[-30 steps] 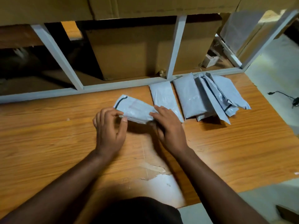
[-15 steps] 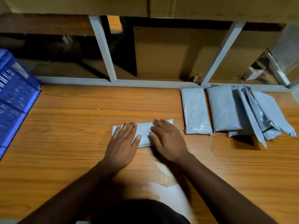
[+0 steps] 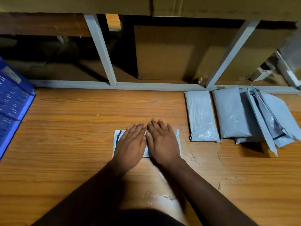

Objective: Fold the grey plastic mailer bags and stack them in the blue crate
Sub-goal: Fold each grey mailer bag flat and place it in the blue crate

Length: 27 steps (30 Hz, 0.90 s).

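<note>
- Both hands lie flat, side by side, in the middle of the frame, pressing a folded grey mailer bag (image 3: 177, 141) down onto the wooden bench (image 3: 73, 144).
- The left hand (image 3: 132, 144) has its fingers straight and close together, palm down on the left part of the bag; it grips nothing.
- The right hand (image 3: 161, 142) lies the same way on the right part, its thumb touching the left hand's.
- The bag shows past the hands only at its ends: a left strip with a dark line on it and a narrow right edge.
- At the right of the frame, along the bench's far edge, lies a single grey mailer (image 3: 202, 116), apart from the pressed bag.
- Just to its right sits a loose pile of grey mailers (image 3: 254, 118), overlapping and fanned at angles.
- The blue crate (image 3: 13, 101) stands at the left edge of the frame, well apart from the hands and partly cut off; what it holds cannot be seen.
- A grey metal frame (image 3: 104, 51) runs along the back of the bench, with cardboard boxes (image 3: 166, 53) behind it.
- The bench surface has chipped laminate (image 3: 159, 194) near the lower centre, between the forearms.
</note>
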Available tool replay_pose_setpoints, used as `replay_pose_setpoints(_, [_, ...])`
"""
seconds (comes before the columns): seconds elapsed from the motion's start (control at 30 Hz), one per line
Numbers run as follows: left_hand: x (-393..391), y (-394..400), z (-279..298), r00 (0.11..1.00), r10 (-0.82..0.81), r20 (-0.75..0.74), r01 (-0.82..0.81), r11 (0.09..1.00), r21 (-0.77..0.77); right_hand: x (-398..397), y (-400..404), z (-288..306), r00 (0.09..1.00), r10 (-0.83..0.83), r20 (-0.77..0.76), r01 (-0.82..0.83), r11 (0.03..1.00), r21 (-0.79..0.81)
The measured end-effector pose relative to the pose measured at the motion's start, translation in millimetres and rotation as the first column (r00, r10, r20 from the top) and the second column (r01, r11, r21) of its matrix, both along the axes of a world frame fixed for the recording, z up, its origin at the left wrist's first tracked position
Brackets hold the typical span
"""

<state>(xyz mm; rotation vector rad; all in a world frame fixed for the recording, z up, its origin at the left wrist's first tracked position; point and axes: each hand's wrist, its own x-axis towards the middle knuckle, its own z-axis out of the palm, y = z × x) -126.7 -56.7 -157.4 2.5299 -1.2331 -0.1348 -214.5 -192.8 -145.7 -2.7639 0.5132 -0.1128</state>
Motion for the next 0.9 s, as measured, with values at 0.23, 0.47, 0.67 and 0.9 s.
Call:
replay_pose_setpoints(0.23, [-3.2,-0.1,-9.6,0.993,0.006,0.118,0.000,0.999,-0.055,-0.3,5.3,-16.9,1.000,0.011,-0.026,-0.011,0.999,-0.031])
replay_pose_setpoints(0.47, [-2.4,-4.4,-14.0,0.983,0.034,0.182,-0.015,0.994,-0.104,3.6,5.1,-21.4,0.999,0.005,-0.045,-0.006,0.999,-0.032])
replay_pose_setpoints(0.67, [-2.3,-2.6,-11.8,0.989,0.014,0.149,-0.013,1.000,-0.004,2.9,5.7,-19.4,0.997,0.017,-0.078,-0.018,1.000,-0.008])
replay_pose_setpoints(0.9, [7.8,10.7,-6.6,0.990,0.107,0.093,-0.118,0.986,0.117,-21.7,-18.6,-10.9,0.999,0.047,-0.019,-0.045,0.995,0.094])
